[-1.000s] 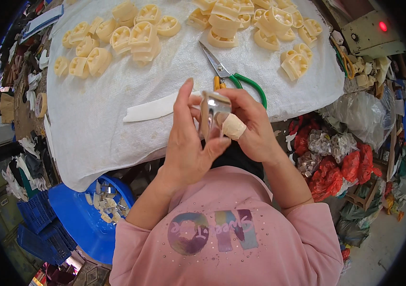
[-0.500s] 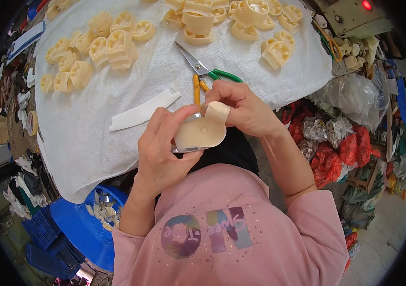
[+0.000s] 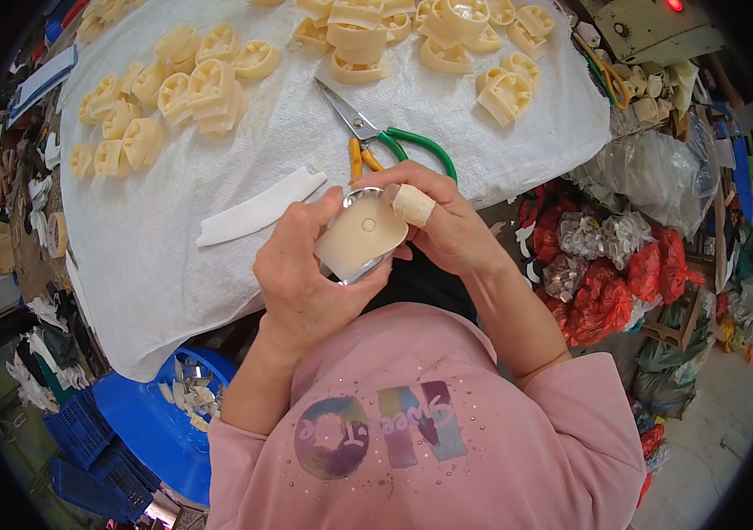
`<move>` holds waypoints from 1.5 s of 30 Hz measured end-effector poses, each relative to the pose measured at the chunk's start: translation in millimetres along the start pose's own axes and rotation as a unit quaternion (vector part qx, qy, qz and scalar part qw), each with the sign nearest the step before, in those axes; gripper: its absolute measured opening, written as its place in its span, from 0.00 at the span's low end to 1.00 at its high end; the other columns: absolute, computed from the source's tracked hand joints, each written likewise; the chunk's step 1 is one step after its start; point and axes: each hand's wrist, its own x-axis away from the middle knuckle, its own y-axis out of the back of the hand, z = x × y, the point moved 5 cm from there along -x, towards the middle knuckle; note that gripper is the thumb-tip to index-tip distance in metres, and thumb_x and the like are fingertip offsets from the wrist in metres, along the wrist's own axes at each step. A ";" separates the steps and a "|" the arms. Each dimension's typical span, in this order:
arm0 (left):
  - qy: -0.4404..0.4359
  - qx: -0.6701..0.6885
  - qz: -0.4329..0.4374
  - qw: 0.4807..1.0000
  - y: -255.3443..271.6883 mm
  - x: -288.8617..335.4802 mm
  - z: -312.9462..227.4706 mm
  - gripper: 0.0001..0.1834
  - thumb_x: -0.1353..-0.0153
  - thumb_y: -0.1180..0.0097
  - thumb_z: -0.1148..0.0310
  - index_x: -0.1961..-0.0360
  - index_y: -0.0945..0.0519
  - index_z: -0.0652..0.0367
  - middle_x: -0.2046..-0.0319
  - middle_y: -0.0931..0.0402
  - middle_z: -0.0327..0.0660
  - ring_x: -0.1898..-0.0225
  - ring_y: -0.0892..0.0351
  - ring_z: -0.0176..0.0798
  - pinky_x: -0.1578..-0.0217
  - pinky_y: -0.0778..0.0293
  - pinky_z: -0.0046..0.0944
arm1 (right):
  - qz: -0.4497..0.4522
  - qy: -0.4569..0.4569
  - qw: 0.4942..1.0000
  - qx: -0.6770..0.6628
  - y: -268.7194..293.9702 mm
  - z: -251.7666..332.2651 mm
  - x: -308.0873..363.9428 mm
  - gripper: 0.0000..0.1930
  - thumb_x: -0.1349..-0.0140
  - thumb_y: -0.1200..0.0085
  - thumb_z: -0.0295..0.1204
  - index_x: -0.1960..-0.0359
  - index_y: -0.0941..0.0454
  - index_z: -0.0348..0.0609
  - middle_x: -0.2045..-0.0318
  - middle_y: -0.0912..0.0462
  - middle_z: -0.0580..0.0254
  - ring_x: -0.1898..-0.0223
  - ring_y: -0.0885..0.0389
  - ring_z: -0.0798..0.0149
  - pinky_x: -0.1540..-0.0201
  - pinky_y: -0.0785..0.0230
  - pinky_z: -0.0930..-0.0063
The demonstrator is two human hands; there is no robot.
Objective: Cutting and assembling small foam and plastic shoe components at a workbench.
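Above my lap I hold a cream moulded piece (image 3: 360,237), possibly a shoe heel, with a shiny silver edge and a small round mark on its face. My left hand (image 3: 292,274) is closed around its left and lower sides. On the other side my right hand (image 3: 457,231) grips the upper right edge, its thumb wrapped in beige tape (image 3: 412,205). Just beyond my hands lie scissors (image 3: 351,115) with green handles, and yellow handles (image 3: 356,162) beside them. A white strip (image 3: 261,208) rests on the cloth left of my hands.
White cloth (image 3: 297,124) covers the table. Several cream moulded pieces (image 3: 208,93) stand in groups along its far side. At lower left is a blue basin (image 3: 133,415) containing silver and cream bits. Red plastic bags (image 3: 601,300) and clear bags lie on the right.
The cream piece has turned, showing more silver along its upper and lower edges. My right hand has shifted, its taped thumb now lying over the piece's edge.
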 end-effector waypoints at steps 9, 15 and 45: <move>-0.022 -0.051 -0.048 0.997 -10.6 2.4 1.8 0.32 0.69 0.30 0.73 0.56 0.27 0.62 0.70 0.26 0.43 0.74 0.24 0.44 0.74 0.26 0.38 | -0.162 0.162 0.936 0.268 -12.2 2.6 0.7 0.13 0.34 0.56 0.34 0.54 0.25 0.41 0.65 0.25 0.65 0.62 0.25 0.72 0.66 0.32 0.77; -0.045 -0.066 -0.051 0.996 -7.1 5.8 6.8 0.34 0.69 0.30 0.74 0.53 0.24 0.58 0.74 0.30 0.40 0.80 0.30 0.40 0.79 0.29 0.36 | -0.101 0.094 0.990 -0.016 -16.2 -16.7 4.6 0.18 0.32 0.61 0.34 0.45 0.32 0.39 0.60 0.26 0.61 0.57 0.27 0.71 0.57 0.33 0.79; 0.307 0.537 0.166 0.768 -34.9 37.7 17.4 0.19 0.34 0.54 0.63 0.48 0.36 0.64 0.76 0.34 0.38 0.78 0.36 0.30 0.75 0.35 0.30 | -0.125 0.141 0.971 0.150 -9.5 10.7 1.6 0.17 0.35 0.56 0.27 0.45 0.33 0.38 0.60 0.26 0.64 0.62 0.26 0.72 0.59 0.31 0.78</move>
